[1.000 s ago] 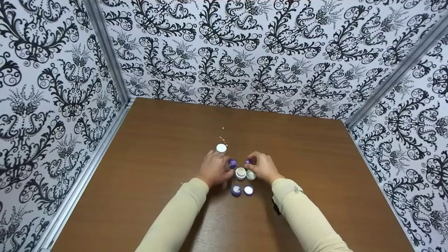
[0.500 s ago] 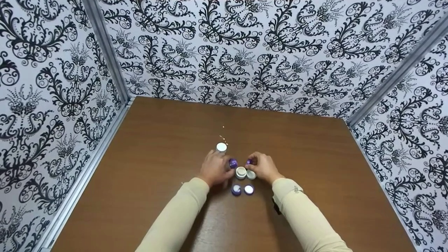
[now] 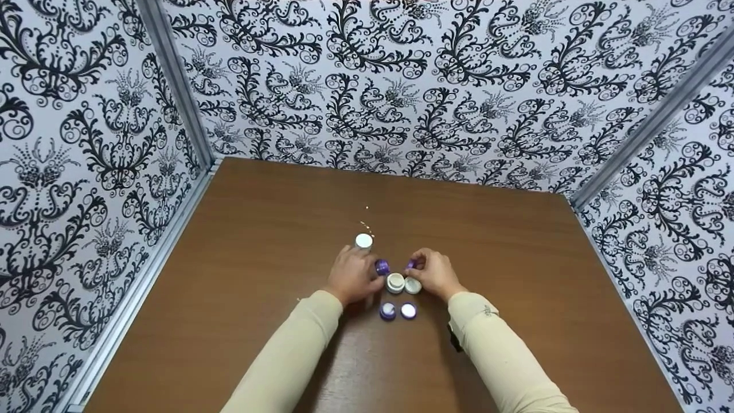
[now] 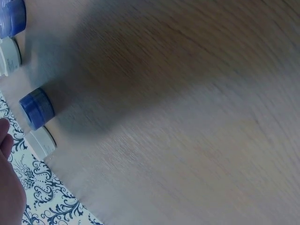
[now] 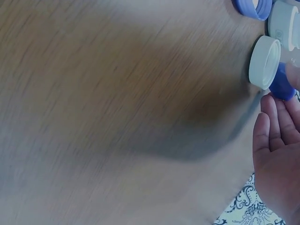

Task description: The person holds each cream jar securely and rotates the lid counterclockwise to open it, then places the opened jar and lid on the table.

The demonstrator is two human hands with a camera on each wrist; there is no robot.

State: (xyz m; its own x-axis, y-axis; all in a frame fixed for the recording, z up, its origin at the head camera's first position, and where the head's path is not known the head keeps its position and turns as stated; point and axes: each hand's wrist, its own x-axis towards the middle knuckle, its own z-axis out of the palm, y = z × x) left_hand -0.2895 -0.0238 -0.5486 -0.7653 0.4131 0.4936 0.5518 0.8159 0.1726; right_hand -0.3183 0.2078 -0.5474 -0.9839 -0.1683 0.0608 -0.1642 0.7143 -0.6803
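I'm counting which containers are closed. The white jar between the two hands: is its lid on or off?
Off, it seems. The white jar shows an open mouth with a paler hollow inside; no cap covers it. What it holds cannot be told.

Purple jars: four – two at hands [image 3: 382, 267] [image 3: 410, 264], two nearest camera [image 3: 388, 311] [image 3: 408, 311]. White jars: three – two mid-cluster [image 3: 395, 283] [image 3: 413, 285], one farther back [image 3: 363, 241].

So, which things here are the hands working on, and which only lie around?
In hand:
left hand holds a purple jar
right hand holds another purple piece

Lying about:
two white jars
two purple lids
white-capped jar
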